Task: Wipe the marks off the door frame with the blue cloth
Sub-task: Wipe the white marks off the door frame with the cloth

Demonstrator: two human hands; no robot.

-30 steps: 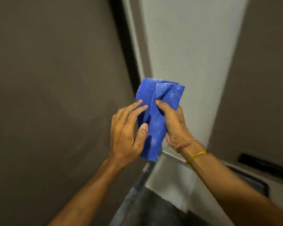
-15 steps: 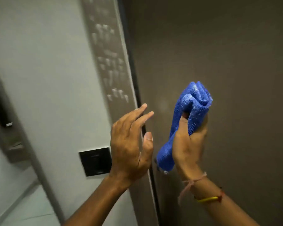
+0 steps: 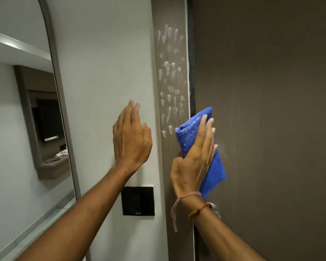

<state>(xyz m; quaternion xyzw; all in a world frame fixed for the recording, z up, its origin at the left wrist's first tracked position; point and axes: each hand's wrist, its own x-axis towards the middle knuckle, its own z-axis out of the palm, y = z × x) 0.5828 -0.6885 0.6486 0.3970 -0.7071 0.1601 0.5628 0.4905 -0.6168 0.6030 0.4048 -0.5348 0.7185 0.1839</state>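
- Right now we see the right hand point(image 3: 193, 159) pressing the blue cloth point(image 3: 213, 166) flat against the surface, fingers spread over the folded wad, thumb tucked at its left edge.
- Cloth sits at about 4 o'clock from frame centre, straddling the right edge of the door frame point(image 3: 170, 166) and the dark gap beside the brown door point(image 3: 271, 110); its top corner pokes up past the fingertips, its lower end hangs past the palm toward the wrist.
- White smeary marks point(image 3: 170, 81) run in vertical streaks down the door frame, from near 12 o'clock to just above and left of the cloth; the lowest smudges sit just beside the cloth's upper left corner.
- Left hand point(image 3: 132, 136) is wide, holding nothing, fingers together and pointing up, in front of the white wall point(image 3: 105, 72), at about 9 o'clock from the cloth; we cannot tell whether the palm touches the wall.
- Black switch plate point(image 3: 137, 201) is on the wall below the left hand, at 6 o'clock from it, just beside the frame.
- Thread bands point(image 3: 199, 209) circle the right wrist, one pale, one red-yellow.
- Mirror point(image 3: 26, 110) with a grey curved rim fills the 9 o'clock side, reflecting a room.
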